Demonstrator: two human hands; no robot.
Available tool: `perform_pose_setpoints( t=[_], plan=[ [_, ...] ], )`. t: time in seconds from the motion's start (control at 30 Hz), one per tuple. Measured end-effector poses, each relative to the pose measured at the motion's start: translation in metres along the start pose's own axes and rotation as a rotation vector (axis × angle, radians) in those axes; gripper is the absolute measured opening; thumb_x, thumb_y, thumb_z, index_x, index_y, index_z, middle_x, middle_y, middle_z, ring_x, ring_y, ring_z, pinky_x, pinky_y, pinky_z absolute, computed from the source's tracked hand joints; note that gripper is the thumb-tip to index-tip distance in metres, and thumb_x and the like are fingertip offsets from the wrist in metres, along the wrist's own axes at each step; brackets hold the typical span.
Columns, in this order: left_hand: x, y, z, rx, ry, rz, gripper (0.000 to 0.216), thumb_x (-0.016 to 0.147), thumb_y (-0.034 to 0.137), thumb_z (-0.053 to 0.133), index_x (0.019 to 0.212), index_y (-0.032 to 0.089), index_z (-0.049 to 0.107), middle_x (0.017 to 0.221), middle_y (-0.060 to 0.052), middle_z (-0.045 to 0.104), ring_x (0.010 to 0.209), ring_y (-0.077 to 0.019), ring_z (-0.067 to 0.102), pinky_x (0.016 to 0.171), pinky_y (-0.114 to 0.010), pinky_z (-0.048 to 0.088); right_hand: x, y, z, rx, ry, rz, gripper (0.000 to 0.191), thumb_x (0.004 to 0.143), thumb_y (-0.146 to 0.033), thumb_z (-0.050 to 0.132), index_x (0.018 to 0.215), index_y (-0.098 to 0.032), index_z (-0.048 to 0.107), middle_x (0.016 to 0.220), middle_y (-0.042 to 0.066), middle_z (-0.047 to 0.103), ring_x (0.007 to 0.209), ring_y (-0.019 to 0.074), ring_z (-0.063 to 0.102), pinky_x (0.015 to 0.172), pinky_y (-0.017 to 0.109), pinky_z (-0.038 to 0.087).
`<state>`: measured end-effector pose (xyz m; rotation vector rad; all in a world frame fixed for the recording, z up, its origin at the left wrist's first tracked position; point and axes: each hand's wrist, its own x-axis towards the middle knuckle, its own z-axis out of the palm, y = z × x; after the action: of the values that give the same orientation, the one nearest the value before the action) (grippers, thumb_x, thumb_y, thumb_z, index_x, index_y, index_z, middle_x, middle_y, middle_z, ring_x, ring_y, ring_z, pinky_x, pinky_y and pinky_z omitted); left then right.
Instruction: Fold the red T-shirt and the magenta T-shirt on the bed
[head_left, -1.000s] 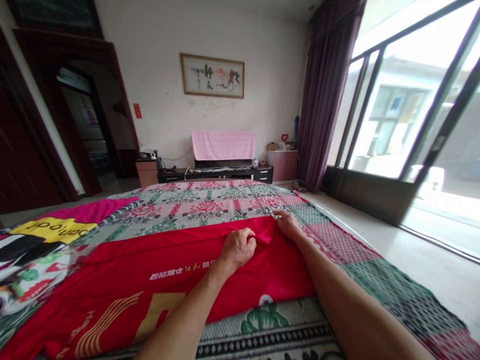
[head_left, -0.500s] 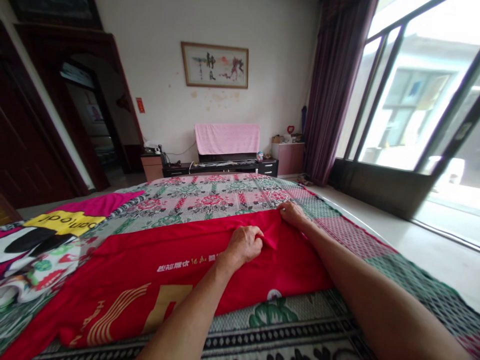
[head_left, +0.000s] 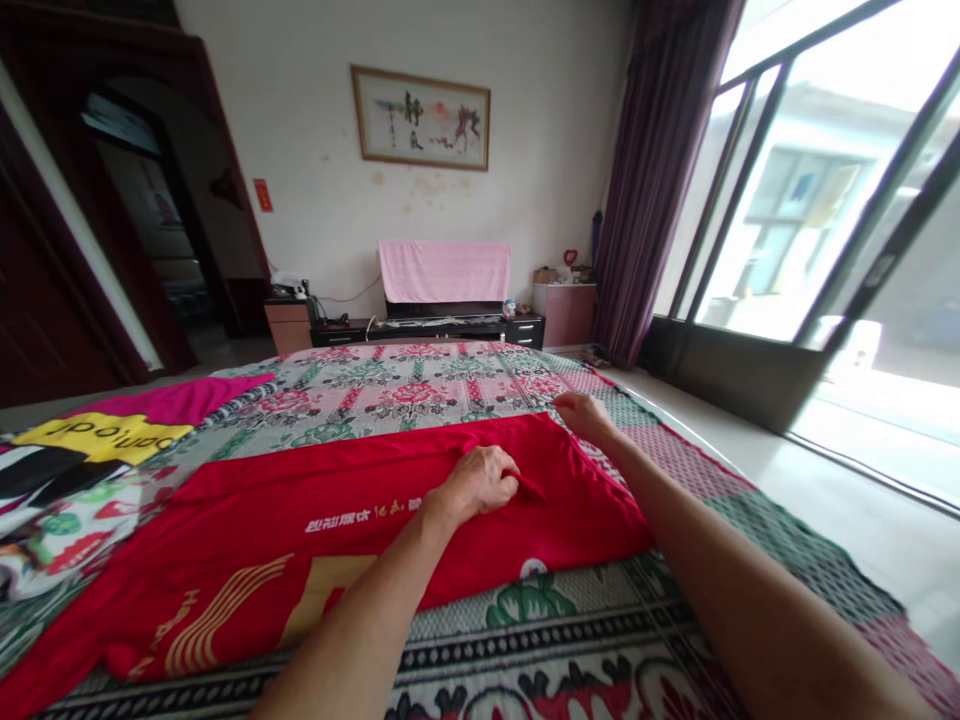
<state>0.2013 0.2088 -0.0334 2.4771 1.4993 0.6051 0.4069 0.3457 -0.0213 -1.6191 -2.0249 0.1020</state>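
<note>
A red shirt (head_left: 360,470) with gold and white print lies in a long strip across the patterned bedspread (head_left: 409,395). My left hand (head_left: 480,482) is closed on the red cloth right of the white lettering, bunching it into small folds. Just beyond the shirt's far right corner is my right hand (head_left: 589,415), its fingers curled together. Whether cloth is pinched in them is hidden. Below that hand, the shirt's right edge slants toward my forearm, with bedspread showing beside it.
Other printed clothes (head_left: 97,440) in pink, yellow, black and white lie at the left of the bed. A low black cabinet (head_left: 345,335) with a pink cloth (head_left: 446,270) over something stands by the far wall. Glass doors (head_left: 795,230) are at the right.
My right hand has shifted slightly away from the shirt's corner. The shirt's right edge has drawn inward, baring bedspread beside my forearm. My left hand stays on the cloth. The view has turned slightly.
</note>
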Motion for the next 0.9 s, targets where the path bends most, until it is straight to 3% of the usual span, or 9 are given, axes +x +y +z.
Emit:
perform_pose_setpoints(
  t=[0.1,0.2,0.33,0.43,0.57,0.73,0.9],
  plan=[
    [0.001,-0.001,0.0,-0.024,-0.015,0.028,0.03,0.073,0.024,0.046,0.084,0.019,0.074,0.088,-0.005,0.07,0.08,-0.017,0.06,0.079,-0.025,0.043,-0.011,0.0,-0.013,0.06,-0.07,0.025,0.03,0.072,-0.018,0.051,0.093,-0.019,0.073,0.086,0.004,0.073,0.083,0.0173,0.065,0.074,0.023,0.047],
    [0.002,-0.002,0.001,-0.052,-0.007,0.04,0.025,0.073,0.024,0.047,0.07,0.019,0.071,0.077,-0.004,0.068,0.074,-0.0152,0.058,0.073,-0.023,0.04,-0.022,0.001,-0.026,0.152,-0.269,0.055,0.025,0.067,-0.017,0.055,0.085,-0.016,0.073,0.066,0.003,0.069,0.063,0.0141,0.062,0.059,0.021,0.046],
    [0.004,-0.001,0.0,-0.136,0.143,-0.124,0.028,0.076,0.025,0.046,0.051,0.017,0.057,0.052,0.0,0.051,0.055,-0.0116,0.045,0.059,-0.023,0.032,-0.036,-0.003,-0.038,0.267,-0.523,0.037,0.02,0.064,-0.015,0.055,0.076,-0.013,0.072,0.057,0.001,0.064,0.054,0.0109,0.057,0.05,0.019,0.042],
    [0.007,-0.004,0.0,-0.385,0.34,-0.332,0.032,0.077,0.029,0.046,0.047,0.018,0.046,0.046,0.004,0.036,0.049,-0.0097,0.036,0.052,-0.023,0.026,-0.041,-0.01,-0.037,0.152,-0.494,0.006,0.018,0.066,-0.017,0.053,0.07,-0.014,0.071,0.055,0.0,0.062,0.053,0.0098,0.055,0.05,0.018,0.039],
    [0.013,-0.011,0.002,-0.755,0.538,-0.46,0.029,0.075,0.036,0.048,0.052,0.018,0.047,0.047,0.005,0.036,0.049,-0.0093,0.035,0.051,-0.021,0.027,-0.042,-0.02,-0.026,0.004,-0.377,-0.027,0.019,0.068,-0.024,0.055,0.065,-0.014,0.071,0.055,0.001,0.061,0.054,0.0115,0.053,0.051,0.021,0.035],
    [0.015,-0.01,0.003,-0.956,0.553,-0.449,0.026,0.068,0.038,0.055,0.054,0.018,0.048,0.046,0.006,0.039,0.048,-0.0088,0.037,0.05,-0.02,0.029,-0.042,-0.03,-0.009,-0.073,-0.295,-0.092,0.025,0.07,-0.035,0.057,0.074,-0.017,0.074,0.064,0.004,0.065,0.06,0.0145,0.055,0.054,0.024,0.033],
    [0.014,-0.007,0.003,-0.97,0.549,-0.414,0.025,0.064,0.037,0.059,0.053,0.018,0.048,0.046,0.006,0.039,0.049,-0.0087,0.038,0.05,-0.02,0.029,-0.042,-0.033,0.001,-0.041,-0.266,-0.062,0.018,0.069,-0.021,0.055,0.069,-0.016,0.071,0.059,0.002,0.061,0.057,0.0116,0.052,0.053,0.021,0.033]
  ],
)
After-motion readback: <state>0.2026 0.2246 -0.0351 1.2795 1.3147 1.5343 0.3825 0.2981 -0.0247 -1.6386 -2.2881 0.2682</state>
